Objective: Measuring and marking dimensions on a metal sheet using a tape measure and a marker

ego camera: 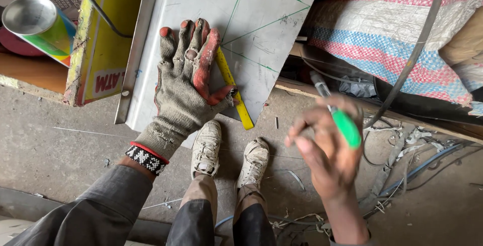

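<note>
At far left, a metal can [35, 22] with a coloured wrapper is lying on its side beside a yellow board [103, 50]. The left hand [183, 82], wearing a worn grey knit glove with red-coated fingers [207, 57], is lying flat with the fingers spread apart, pressing on a grey metal sheet [261, 29] that is bearing green marked lines. A yellow ruler [234, 91] is resting on the sheet, pinned under the gloved thumb and forefinger. Below, two dirty white shoes [231, 155] are standing on the concrete floor [60, 145]. The bare right hand [327, 153], hovering off the sheet's right edge, is closing its fingers around a green marker [338, 115]. At right, a striped woven sack [397, 34] is lying above tangled wires [417, 160].
</note>
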